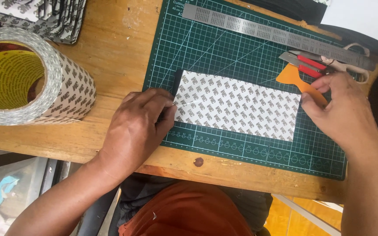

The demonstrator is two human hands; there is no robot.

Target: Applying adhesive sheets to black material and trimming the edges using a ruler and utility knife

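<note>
A: Where does the white rectangular sheet of patterned adhesive backing lie?
B: Flat on the green gridded cutting mat, between both hands.
A: Hand states?
B: Left hand pinches the sheet's left corner; right hand presses its right edge, fingers together, beside the orange plastic scraper

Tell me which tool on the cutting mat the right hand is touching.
The orange plastic scraper: the right hand rests on its handle. The red-handled utility knife, scissors and steel ruler lie untouched beyond it.
</note>
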